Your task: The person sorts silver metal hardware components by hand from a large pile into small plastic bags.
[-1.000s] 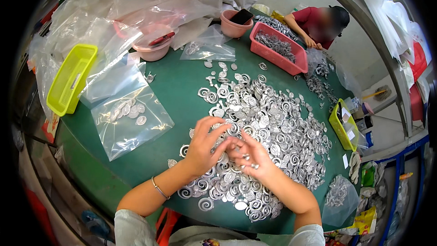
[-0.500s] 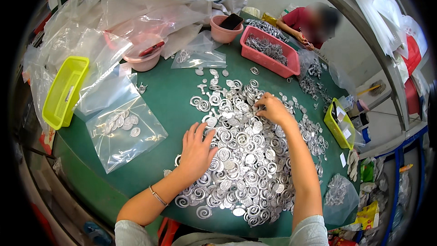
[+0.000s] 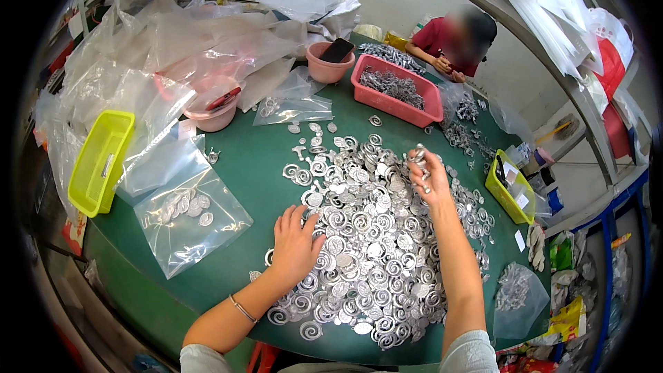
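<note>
A broad pile of silver-coloured metal pieces [image 3: 366, 235], spirals and oval medallions, covers the middle of the green table [image 3: 159, 300]. My right hand [image 3: 435, 183] is raised over the pile's far right side, its fingers curled around several small silver metal pieces [image 3: 420, 157]. Their exact shape is partly hidden by the fingers. Resting flat at the pile's left edge, my left hand [image 3: 295, 245] has its fingers spread and holds nothing. Left of it lies a clear plastic bag [image 3: 173, 249] with several oval medallions [image 3: 185, 206] in it.
Far off stand a pink bin [image 3: 431, 110] of metal parts, a pink bowl [image 3: 321, 69] with a black phone [image 3: 337, 50], and another pink bowl [image 3: 214, 121]. Yellow-green baskets flank the table, left [image 3: 83, 186] and right [image 3: 514, 211]. Across it sits a person [image 3: 431, 38] in red.
My right hand has lifted off the pile, turned upward and moved right with several metal pieces in its fingers. My left hand stays at the pile's edge. The whole view has shifted slightly.
</note>
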### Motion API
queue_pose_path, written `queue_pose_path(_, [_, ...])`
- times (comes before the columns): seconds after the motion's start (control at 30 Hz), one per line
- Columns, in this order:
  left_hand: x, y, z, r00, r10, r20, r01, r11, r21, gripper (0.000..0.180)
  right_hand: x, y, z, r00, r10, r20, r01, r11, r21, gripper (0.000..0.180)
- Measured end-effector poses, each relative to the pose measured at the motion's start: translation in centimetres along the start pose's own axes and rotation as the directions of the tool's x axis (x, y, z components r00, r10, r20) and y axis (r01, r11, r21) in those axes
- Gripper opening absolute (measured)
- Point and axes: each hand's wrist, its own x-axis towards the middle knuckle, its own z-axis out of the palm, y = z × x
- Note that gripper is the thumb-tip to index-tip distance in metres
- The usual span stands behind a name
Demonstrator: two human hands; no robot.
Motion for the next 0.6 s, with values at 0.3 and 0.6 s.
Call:
queue_pose_path(0.3, [0.2,0.4,0.3,1.000,-0.004,0.009,0.004,0.999,-0.036,0.040,5.7,0.9,-1.5,0.929,-0.342,-0.139,-0.134,0.038,-0.990,0.037])
queue_pose_path(0.6, [0.4,0.6,0.0,1.000,-0.008,0.012,0.009,0.998,-0.063,0.039,7.8,1.0,-1.8,0.923,-0.347,-0.166,-0.093,0.217,-0.972,0.030])
